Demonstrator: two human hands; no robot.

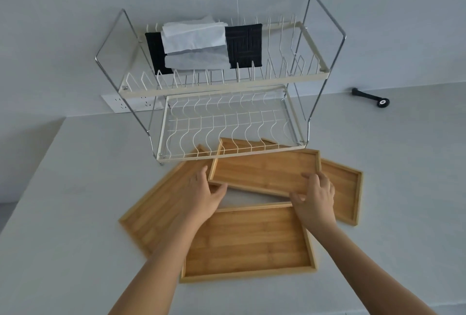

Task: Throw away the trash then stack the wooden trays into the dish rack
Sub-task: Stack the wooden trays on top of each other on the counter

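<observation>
Several wooden trays lie on the white counter in front of a two-tier wire dish rack (227,113). Both hands hold a small tray (264,171) just in front of the rack's lower tier: my left hand (206,193) grips its near left corner, my right hand (315,193) its near right edge. Its far end reaches under the rack's front bar. Below it lie a large tray (249,241), a long tray at the left (161,203), and another tray at the right (345,188). White crumpled paper (194,42) and a black cloth (244,45) rest on the rack's upper tier.
The rack stands against the wall, with a white socket strip (131,105) behind its left leg. A small black tool (370,97) lies on the counter at the far right. The counter's left edge (32,173) runs diagonally from the wall toward me.
</observation>
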